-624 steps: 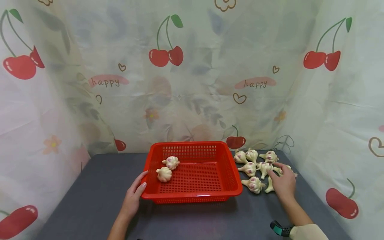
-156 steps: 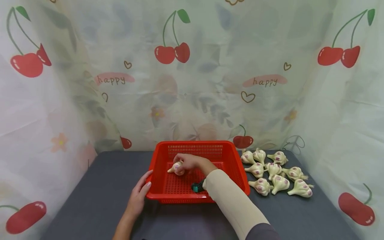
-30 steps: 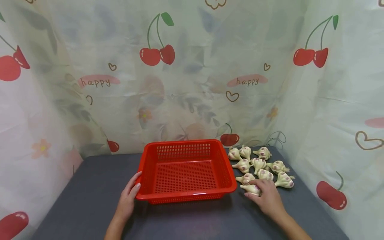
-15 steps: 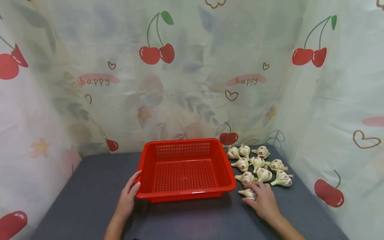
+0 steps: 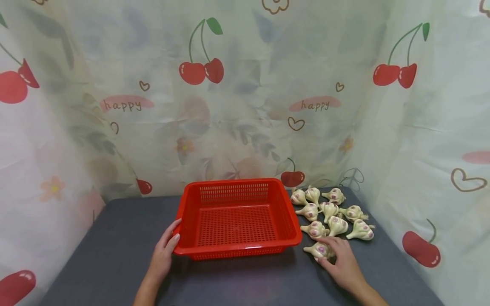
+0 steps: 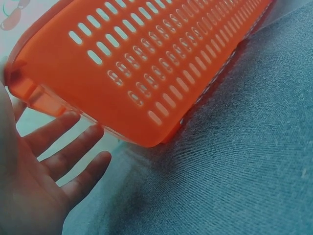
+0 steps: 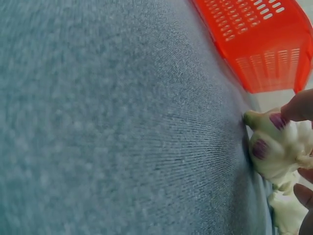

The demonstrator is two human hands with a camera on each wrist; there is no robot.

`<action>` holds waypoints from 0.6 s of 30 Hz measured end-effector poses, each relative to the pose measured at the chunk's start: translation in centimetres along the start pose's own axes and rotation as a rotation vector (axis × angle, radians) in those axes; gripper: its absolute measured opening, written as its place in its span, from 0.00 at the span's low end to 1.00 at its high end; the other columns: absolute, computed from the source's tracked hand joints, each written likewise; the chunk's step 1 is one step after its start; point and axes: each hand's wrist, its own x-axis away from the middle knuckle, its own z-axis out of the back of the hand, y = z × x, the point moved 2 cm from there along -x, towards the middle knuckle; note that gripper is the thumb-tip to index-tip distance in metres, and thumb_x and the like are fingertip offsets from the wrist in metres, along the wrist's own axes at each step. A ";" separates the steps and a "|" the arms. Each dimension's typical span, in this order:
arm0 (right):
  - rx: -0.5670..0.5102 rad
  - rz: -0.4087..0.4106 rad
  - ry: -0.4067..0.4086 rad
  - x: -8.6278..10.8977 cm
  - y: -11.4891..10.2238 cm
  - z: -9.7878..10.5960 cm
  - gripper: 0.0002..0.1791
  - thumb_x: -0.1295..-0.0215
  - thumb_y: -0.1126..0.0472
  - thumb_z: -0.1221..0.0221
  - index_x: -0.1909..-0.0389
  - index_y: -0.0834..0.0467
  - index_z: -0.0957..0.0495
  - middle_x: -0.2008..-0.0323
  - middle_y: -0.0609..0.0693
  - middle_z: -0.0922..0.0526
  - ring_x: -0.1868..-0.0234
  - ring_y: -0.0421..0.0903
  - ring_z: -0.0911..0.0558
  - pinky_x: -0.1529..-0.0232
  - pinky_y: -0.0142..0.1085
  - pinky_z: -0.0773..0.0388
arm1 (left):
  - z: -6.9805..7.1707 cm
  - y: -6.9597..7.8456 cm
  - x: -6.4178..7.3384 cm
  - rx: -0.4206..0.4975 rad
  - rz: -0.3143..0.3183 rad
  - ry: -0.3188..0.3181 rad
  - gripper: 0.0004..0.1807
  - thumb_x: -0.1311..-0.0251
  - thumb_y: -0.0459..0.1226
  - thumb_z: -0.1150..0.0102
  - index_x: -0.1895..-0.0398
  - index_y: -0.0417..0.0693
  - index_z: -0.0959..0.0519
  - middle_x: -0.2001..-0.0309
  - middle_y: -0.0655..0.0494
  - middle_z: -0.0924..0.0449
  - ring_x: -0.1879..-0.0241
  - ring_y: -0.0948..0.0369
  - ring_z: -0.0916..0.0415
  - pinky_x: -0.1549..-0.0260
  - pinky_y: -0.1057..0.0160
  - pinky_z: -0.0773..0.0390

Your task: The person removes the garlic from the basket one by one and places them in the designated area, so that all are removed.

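A red plastic basket [image 5: 237, 246] with slotted walls stands mid-table, its grid floor in full view. At its left rim is my left hand [image 5: 162, 250]; in the left wrist view the thumb lies at the rim and the fingers [image 6: 78, 147] reach under it. My right hand [image 5: 340, 261] holds a garlic bulb [image 5: 318, 250] between thumb and fingers, low at the tabletop right of the basket. The right wrist view shows this bulb [image 7: 269, 142] with purple patches and its stem pointing away from the palm. Part of it is hidden by the fingers.
Behind the held bulb several more garlic bulbs [image 5: 329, 210] lie grouped, close to the basket's right side. The dark grey table [image 5: 115, 246] is walled by a cherry-print curtain [image 5: 245, 106]. A thin cord [image 5: 354, 176] shows at the back right corner.
Two bulbs lay in the basket at first; later my right hand held one there. Now none show inside. Over the last second the held bulb has shifted slightly forward, away from the group.
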 end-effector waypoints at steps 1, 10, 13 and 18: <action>0.003 0.011 0.007 0.0 0.0 0.0 0.30 0.65 0.68 0.26 0.53 0.58 0.19 0.56 0.50 0.20 0.55 0.49 0.28 0.55 0.42 0.37 | 0.0 0.0 0.0 0.001 -0.001 0.001 0.24 0.25 0.38 0.57 0.28 0.44 0.38 0.40 0.39 0.30 0.51 0.60 0.26 0.54 0.72 0.27; 0.012 0.081 0.040 -0.7 -0.2 -0.6 0.32 0.68 0.68 0.24 0.53 0.57 0.19 0.56 0.51 0.20 0.55 0.50 0.28 0.54 0.41 0.37 | 0.2 0.2 0.1 -0.005 0.005 -0.001 0.24 0.25 0.38 0.57 0.28 0.46 0.38 0.39 0.39 0.30 0.49 0.59 0.27 0.53 0.72 0.28; -0.002 0.079 0.059 -1.0 -0.3 -0.3 0.32 0.68 0.67 0.23 0.54 0.58 0.19 0.56 0.52 0.20 0.56 0.50 0.28 0.54 0.41 0.38 | 0.2 0.3 0.2 -0.018 0.021 0.011 0.25 0.25 0.39 0.56 0.27 0.47 0.38 0.37 0.40 0.31 0.48 0.61 0.27 0.53 0.73 0.28; -0.028 0.065 0.095 -1.8 -0.2 0.6 0.25 0.60 0.68 0.25 0.56 0.61 0.19 0.58 0.53 0.19 0.56 0.51 0.27 0.53 0.41 0.38 | 0.4 0.3 0.5 -0.045 0.027 0.037 0.27 0.25 0.41 0.57 0.25 0.51 0.42 0.35 0.41 0.34 0.47 0.68 0.30 0.53 0.75 0.29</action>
